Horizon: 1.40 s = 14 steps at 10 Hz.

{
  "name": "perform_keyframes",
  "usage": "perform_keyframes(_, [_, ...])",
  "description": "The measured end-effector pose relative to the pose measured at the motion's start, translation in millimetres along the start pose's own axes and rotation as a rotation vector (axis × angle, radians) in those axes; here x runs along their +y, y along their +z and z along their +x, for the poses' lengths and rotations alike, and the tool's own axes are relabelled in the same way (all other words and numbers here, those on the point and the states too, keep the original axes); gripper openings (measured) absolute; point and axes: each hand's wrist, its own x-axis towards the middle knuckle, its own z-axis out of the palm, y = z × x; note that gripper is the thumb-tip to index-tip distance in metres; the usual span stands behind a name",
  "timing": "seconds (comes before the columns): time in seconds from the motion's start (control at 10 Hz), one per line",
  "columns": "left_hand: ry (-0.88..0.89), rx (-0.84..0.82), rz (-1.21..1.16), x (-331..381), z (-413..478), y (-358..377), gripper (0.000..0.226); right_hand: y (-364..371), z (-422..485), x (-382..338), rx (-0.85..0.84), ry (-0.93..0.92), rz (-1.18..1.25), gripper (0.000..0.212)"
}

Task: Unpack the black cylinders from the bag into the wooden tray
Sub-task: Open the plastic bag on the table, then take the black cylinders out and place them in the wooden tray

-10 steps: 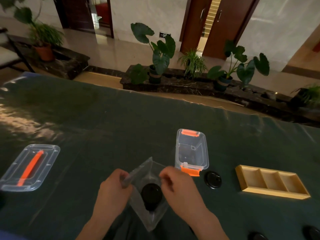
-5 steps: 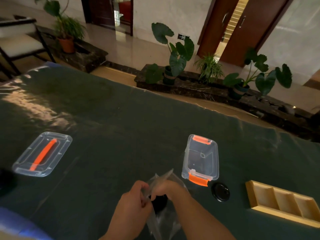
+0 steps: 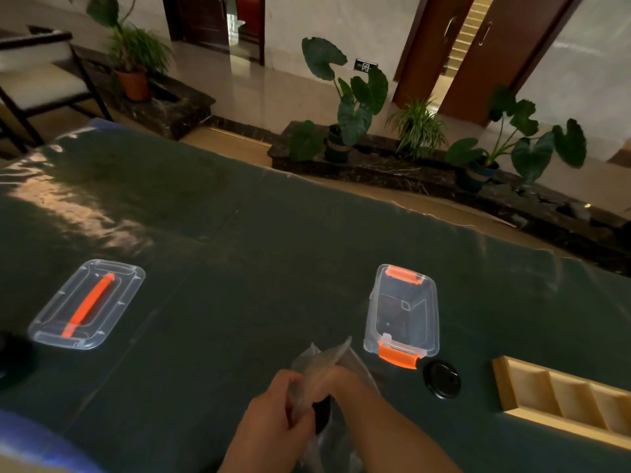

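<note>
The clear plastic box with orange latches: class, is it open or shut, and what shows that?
Open. The clear box has no lid on, so its bare floor shows; its lid lies apart, far left on the table.

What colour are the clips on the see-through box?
Orange clips, best in the head view.

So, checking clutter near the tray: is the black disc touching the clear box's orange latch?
Apart. The head view shows a strip of green cloth between the black disc and the orange latch of the clear box.
</note>
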Motion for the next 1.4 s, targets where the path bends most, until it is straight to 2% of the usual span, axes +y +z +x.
perform_keyframes(0.1, [0.017,0.015,0.002,-2,2,-1,0.041,12,1,-4,0.071,0.062,-0.043,0.056])
perform_keyframes(0.2, [0.023,0.039,0.032,-7,2,4,0.040,28,4,-13,0.146,-0.088,-0.254,0.039])
perform_keyframes(0.3, [-0.016,0.043,0.096,-3,4,10,0.034,30,-53,-32,0.512,0.013,-0.093,0.036])
perform_keyframes(0.4, [0.021,0.084,0.179,5,8,12,0.037,21,-87,-28,0.718,-0.112,-0.253,0.039])
perform_keyframes(0.5, [0.084,0.151,0.191,17,10,4,0.036,5,-152,-24,0.717,-0.058,-0.290,0.052])
perform_keyframes(0.6, [0.088,0.163,0.194,28,17,2,0.031,-4,-219,-15,0.727,-0.079,-0.313,0.062])
perform_keyframes(0.7, [0.075,0.115,0.116,41,27,12,0.025,-16,-265,-10,0.762,-0.130,0.130,0.043])
perform_keyframes(0.8, [0.073,0.107,0.218,47,47,32,0.023,-4,-298,14,0.735,-0.320,0.829,0.060])
perform_keyframes(0.9, [0.101,0.085,0.298,37,76,41,0.015,18,-309,45,0.939,-0.379,1.100,0.103])
perform_keyframes(1.0, [-0.036,0.087,0.236,6,115,30,0.025,44,-295,72,0.991,-0.386,1.367,0.111])
perform_keyframes(1.1, [-0.135,0.045,0.211,-27,142,6,0.031,65,-282,90,0.953,-0.358,1.642,0.120])
perform_keyframes(1.2, [-0.226,-0.007,0.181,-46,150,-18,0.031,77,-280,101,0.962,-0.361,1.793,0.109])
perform_keyframes(1.3, [-0.191,0.135,0.315,-27,146,-30,0.026,85,-282,111,0.974,-0.372,1.841,0.090])
perform_keyframes(1.4, [0.191,0.351,0.180,42,106,-5,0.037,88,-287,122,0.979,-0.370,1.869,0.095])
